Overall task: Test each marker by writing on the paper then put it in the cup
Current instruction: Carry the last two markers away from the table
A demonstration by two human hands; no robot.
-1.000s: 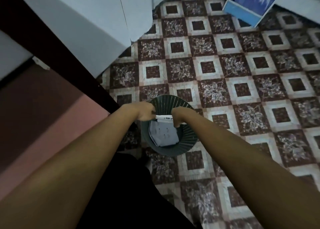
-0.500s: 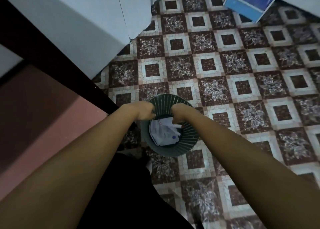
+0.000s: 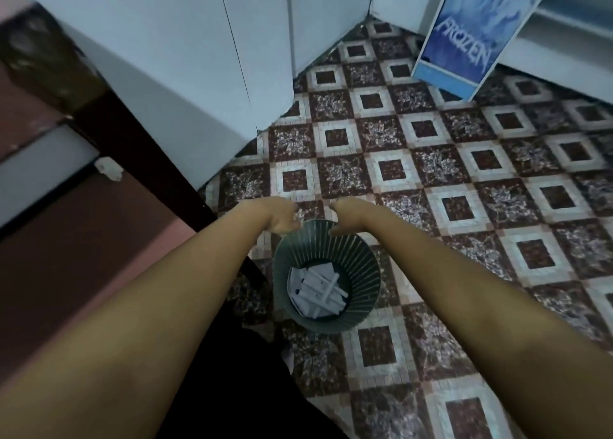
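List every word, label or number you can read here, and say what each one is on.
"FROZEN": pale lettering on the blue panel standing on the floor at the upper right.
White markers in the green bin: any print on their barrels is too small and blurred to read.
No other text can be read.

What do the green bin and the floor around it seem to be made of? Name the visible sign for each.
The green bin: probably moulded plastic, matte; thin, even ribs run down its wall. The floor: looks like tile or tile-patterned vinyl, faintly glossy; repeating square motifs, seams unclear.
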